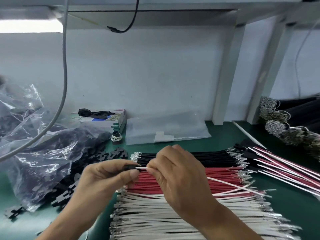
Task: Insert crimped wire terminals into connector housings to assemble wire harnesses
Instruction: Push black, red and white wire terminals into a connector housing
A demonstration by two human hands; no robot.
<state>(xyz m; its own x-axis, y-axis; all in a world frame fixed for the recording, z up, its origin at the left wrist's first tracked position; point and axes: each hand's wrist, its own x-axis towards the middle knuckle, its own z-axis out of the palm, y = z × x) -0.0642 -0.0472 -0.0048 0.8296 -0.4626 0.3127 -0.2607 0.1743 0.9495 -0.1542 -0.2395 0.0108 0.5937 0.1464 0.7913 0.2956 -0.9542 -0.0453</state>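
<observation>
Connector housing (132, 167) — small, black, pinched between thumb and fingers of the left hand (105, 177), held above the wire rows at mid-bench. To its left: clear plastic bag (43, 163) full of black housings, some spilled loose on the green bench mat (225, 137). White wire (141, 168) meets the housing's right face; whether its terminal is seated cannot be told. Right hand (178, 177) grips that white wire just beside the housing, fingertips closed on it; the wire's free length trails out to the right over the red row. Below the hands, three flat rows of crimped wires — black wires (214, 157) farthest, red wires (223, 175) in the middle, white wires (173, 215) nearest. Farther right: finished harnesses (277, 163) in red, white and black, laid diagonally. Behind, a small open carton (110, 121) and a flat clear bag (166, 129).
</observation>
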